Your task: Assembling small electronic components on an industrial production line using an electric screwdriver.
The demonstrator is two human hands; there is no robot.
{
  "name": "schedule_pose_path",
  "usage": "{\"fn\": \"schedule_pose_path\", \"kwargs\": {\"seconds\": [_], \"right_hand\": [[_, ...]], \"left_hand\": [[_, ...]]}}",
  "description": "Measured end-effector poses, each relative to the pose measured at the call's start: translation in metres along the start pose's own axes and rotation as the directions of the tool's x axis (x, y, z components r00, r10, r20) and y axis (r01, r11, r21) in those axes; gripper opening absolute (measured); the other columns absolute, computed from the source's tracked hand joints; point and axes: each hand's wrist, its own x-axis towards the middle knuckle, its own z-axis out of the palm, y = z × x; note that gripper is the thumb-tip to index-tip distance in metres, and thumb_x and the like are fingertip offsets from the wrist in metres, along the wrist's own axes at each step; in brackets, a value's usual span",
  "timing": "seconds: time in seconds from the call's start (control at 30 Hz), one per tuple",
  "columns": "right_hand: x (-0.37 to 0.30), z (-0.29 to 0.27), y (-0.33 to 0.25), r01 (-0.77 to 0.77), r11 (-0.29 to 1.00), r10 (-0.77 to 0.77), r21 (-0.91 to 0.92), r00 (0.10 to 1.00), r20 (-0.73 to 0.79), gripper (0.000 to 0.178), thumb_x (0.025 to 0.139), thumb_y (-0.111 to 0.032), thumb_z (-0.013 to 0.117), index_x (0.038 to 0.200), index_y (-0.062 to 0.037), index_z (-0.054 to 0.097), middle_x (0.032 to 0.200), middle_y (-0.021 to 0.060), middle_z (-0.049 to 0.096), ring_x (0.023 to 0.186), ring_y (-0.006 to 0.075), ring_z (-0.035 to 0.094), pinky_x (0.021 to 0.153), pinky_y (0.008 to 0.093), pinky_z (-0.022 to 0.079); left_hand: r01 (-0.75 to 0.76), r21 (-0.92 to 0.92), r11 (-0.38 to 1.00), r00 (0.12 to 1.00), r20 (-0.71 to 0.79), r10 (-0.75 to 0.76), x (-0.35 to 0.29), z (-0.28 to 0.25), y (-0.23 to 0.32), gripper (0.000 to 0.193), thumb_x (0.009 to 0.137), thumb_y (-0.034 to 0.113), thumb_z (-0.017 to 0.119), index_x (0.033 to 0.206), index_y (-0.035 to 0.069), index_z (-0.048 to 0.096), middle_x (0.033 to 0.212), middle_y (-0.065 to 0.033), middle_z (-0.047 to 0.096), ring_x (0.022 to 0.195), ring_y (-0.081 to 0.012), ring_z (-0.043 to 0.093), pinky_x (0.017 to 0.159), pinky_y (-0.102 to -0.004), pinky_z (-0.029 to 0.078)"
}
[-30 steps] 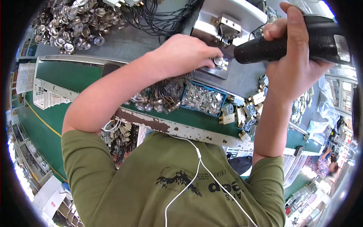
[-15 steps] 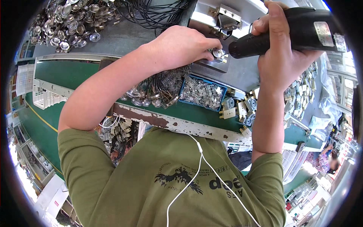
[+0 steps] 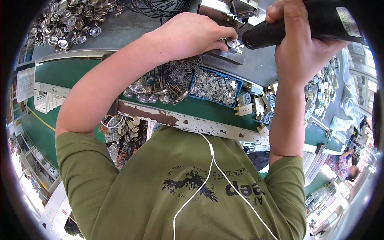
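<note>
My left hand (image 3: 196, 34) reaches across the bench, its thumb and forefinger closed on a small round metal cap (image 3: 231, 43). This cap, with pale tabs beside it, sits on a grey metal block (image 3: 226, 56). Wrapped in my right hand (image 3: 298, 44) is a black electric screwdriver (image 3: 268, 36), held almost level. Its ribbed nose points left and ends close to the cap; whether the bit touches it I cannot tell.
Close below lies a blue tray (image 3: 196, 95) of small metal clips. Wired metal caps (image 3: 154, 96) are left of it, pale plug parts (image 3: 256, 106) right. Loose caps (image 3: 72, 22) and black cables (image 3: 160, 8) lie farther back. A metal fixture (image 3: 236, 14) stands behind the block.
The whole view has shifted, so the bench sits higher in it. The screwdriver's nose is slightly lower relative to the cap. Both hands keep their grips.
</note>
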Motion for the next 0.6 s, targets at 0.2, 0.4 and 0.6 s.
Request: {"fn": "schedule_pose_path", "kwargs": {"seconds": [0.2, 0.4, 0.6], "right_hand": [[-0.003, 0.001, -0.007, 0.039, 0.999, -0.039, -0.011, 0.998, 0.055, 0.014, 0.094, 0.000, 0.072, 0.105, 0.0033, 0.064, 0.089, 0.0094, 0.071, 0.060, 0.0118, 0.064, 0.053, 0.0243, 0.052], [-0.001, -0.012, 0.016, 0.170, 0.978, -0.172, 0.123, 0.985, 0.002, 0.021, 0.096, -0.001, 0.071, 0.115, 0.0023, 0.062, 0.097, 0.0114, 0.072, 0.063, 0.0116, 0.064, 0.055, 0.0251, 0.052], [0.010, -0.072, 0.029, 0.296, 0.940, -0.314, 0.170, 0.945, 0.088, 0.015, 0.095, 0.001, 0.067, 0.108, 0.0050, 0.061, 0.094, 0.0171, 0.067, 0.070, 0.0206, 0.063, 0.062, 0.0350, 0.054]], "left_hand": [[0.014, 0.000, 1.000, 1.000, -0.021, -0.014, -0.003, 0.002, 0.004, 0.033, 0.093, 0.029, 0.069, 0.124, 0.022, 0.067, 0.096, -0.0058, 0.074, 0.092, -0.0264, 0.073, 0.078, -0.0413, 0.058], [-0.091, 0.048, 0.995, 0.976, 0.200, 0.080, 0.000, -0.025, 0.006, 0.034, 0.101, 0.029, 0.059, 0.132, 0.013, 0.059, 0.106, -0.0126, 0.071, 0.091, -0.0340, 0.070, 0.075, -0.0415, 0.056], [-0.339, 0.213, 0.916, 0.917, -0.141, 0.372, -0.026, 0.004, 0.048, 0.015, 0.075, 0.017, 0.072, 0.090, 0.017, 0.072, 0.082, 0.0021, 0.068, 0.087, -0.0169, 0.066, 0.080, -0.0323, 0.049]]}}
